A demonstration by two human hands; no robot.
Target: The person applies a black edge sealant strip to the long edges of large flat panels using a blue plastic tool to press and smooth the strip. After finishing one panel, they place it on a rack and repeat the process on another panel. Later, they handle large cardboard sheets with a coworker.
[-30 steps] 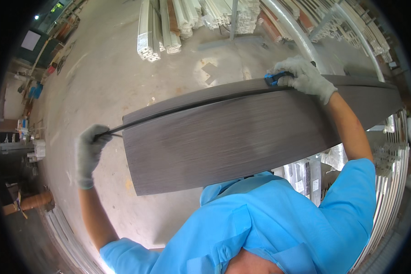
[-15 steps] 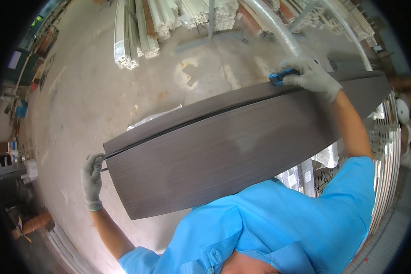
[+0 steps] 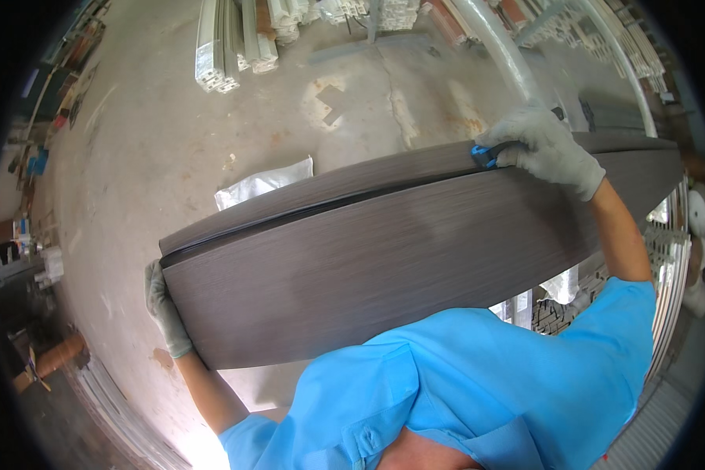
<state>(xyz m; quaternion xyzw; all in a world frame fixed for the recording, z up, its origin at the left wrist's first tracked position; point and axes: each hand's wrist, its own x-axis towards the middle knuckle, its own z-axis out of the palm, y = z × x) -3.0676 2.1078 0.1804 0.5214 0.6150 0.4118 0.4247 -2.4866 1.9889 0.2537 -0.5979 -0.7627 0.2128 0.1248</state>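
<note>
A long dark grey-brown wood-grain panel (image 3: pixel 352 274) stretches across in front of my body, with a black groove (image 3: pixel 313 210) running lengthwise near its far edge. My left hand (image 3: pixel 164 309), in a pale glove, is closed against the panel's left end, its fingertips by the end of the groove. Part of those fingers is hidden by the edge. Toward the right end, my gloved right hand (image 3: pixel 544 149) grips a small blue and black tool (image 3: pixel 485 156), held at the groove. The tool's exact kind is mostly covered by the fingers.
White profiles (image 3: pixel 218 55) lie bundled on the concrete floor (image 3: pixel 133 157) at the far side. A wrapped pole (image 3: pixel 497 51) rises beyond my right hand. Clear plastic sheeting (image 3: pixel 266 184) shows behind the panel. More long profiles (image 3: pixel 666 274) are stacked at the right.
My left hand has shifted from a thin dark piece at the groove's end to the panel's end edge. The panel sits slightly further left at that end. My right hand still holds the tool.
</note>
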